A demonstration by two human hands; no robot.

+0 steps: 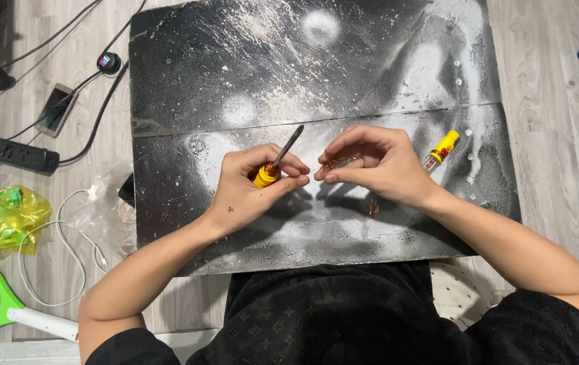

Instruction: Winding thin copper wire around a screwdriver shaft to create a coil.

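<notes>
Your left hand (pixel 252 186) grips the screwdriver (pixel 274 165), right hand (pixel 370 165) pinches copper wire (pixel 333 164); that thin strand could slip or kink.

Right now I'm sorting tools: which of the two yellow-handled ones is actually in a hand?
The yellow-handled screwdriver, gripped in the left hand with its dark shaft pointing up and away. The other yellow tool lies untouched on the black board, beyond the right hand.
</notes>
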